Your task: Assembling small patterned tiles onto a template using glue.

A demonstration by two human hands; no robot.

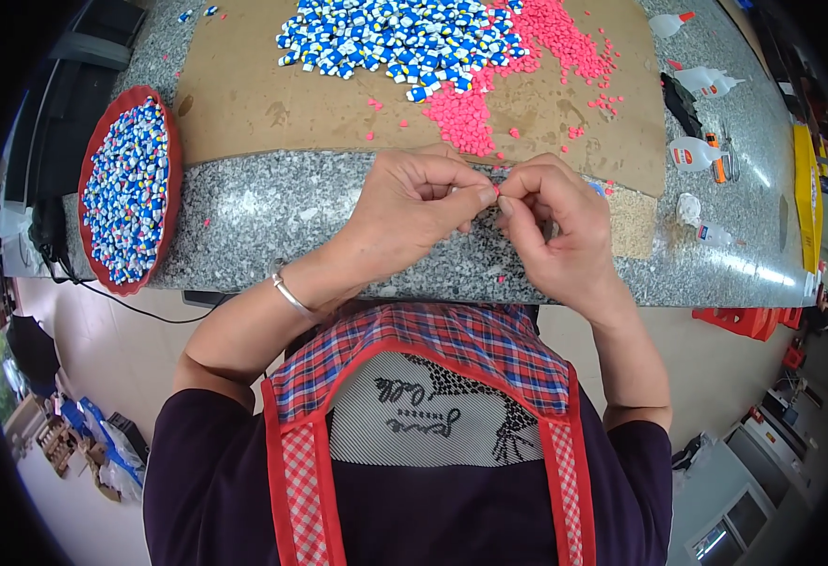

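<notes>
My left hand and my right hand meet fingertip to fingertip above the granite table's near edge. Between the pinched fingers sits a tiny pink piece; which hand bears it I cannot tell, and both seem to grip it. A silver bangle circles my left wrist. Beyond the hands, on a brown cardboard sheet, lie a heap of small blue-and-white pieces and a heap of small pink pieces, with pink bits scattered around.
A red oval tray full of blue, white and pink pieces stands at the left. Several white glue bottles and scissors lie at the right. A yellow strip lies near the right edge. Red stools stand below.
</notes>
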